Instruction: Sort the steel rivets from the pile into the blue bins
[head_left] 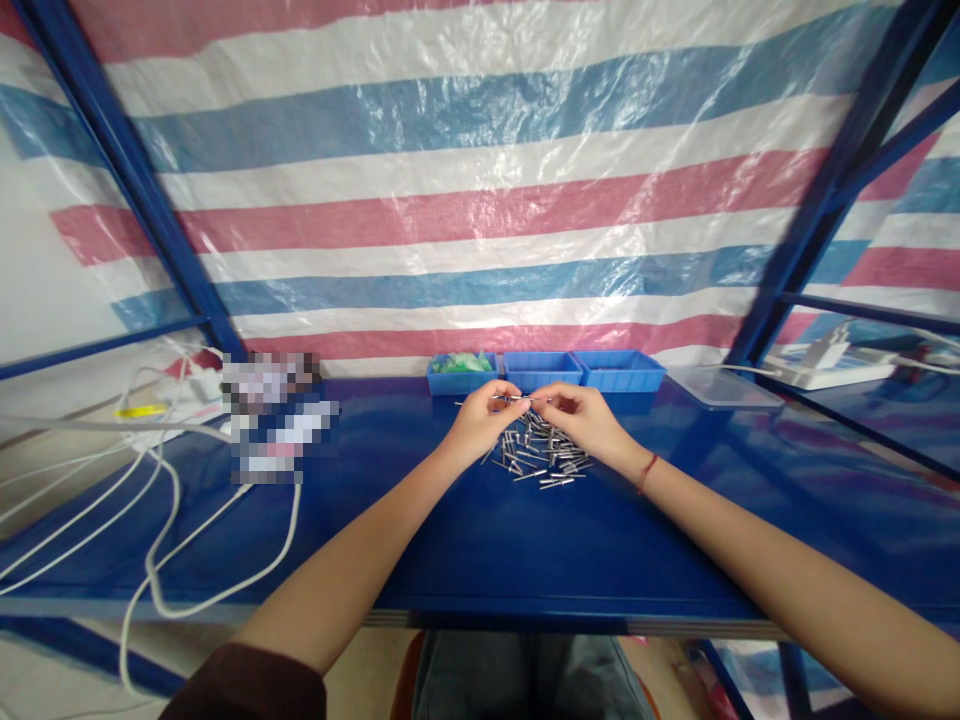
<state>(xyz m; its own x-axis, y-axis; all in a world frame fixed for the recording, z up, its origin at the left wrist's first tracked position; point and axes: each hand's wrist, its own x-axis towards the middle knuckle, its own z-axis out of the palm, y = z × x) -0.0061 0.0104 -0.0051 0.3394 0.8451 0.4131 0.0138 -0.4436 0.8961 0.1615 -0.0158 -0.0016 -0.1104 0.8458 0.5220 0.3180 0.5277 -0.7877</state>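
Note:
A loose pile of metal rivets (pixel 551 455) with thin shanks lies on the blue table (pixel 465 550). Over the far left edge of the pile, my left hand (pixel 484 415) is closed, with rivets pinched between thumb and fingers; a thin shank sticks out to its left. My right hand (pixel 577 412), a reddish band at its wrist, is closed in a pinch on a rivet just beside it. The fingertips of both hands nearly meet. How many rivets each holds is too small to tell.
Behind the hands stand three blue bins: the left one (pixel 463 382) holds green material, then a middle (pixel 542 380) and a right one (pixel 622 380). A clear plastic lid (pixel 724 388) lies farther right. White cables (pixel 172 600) and pixelated items (pixel 281 430) are at the left.

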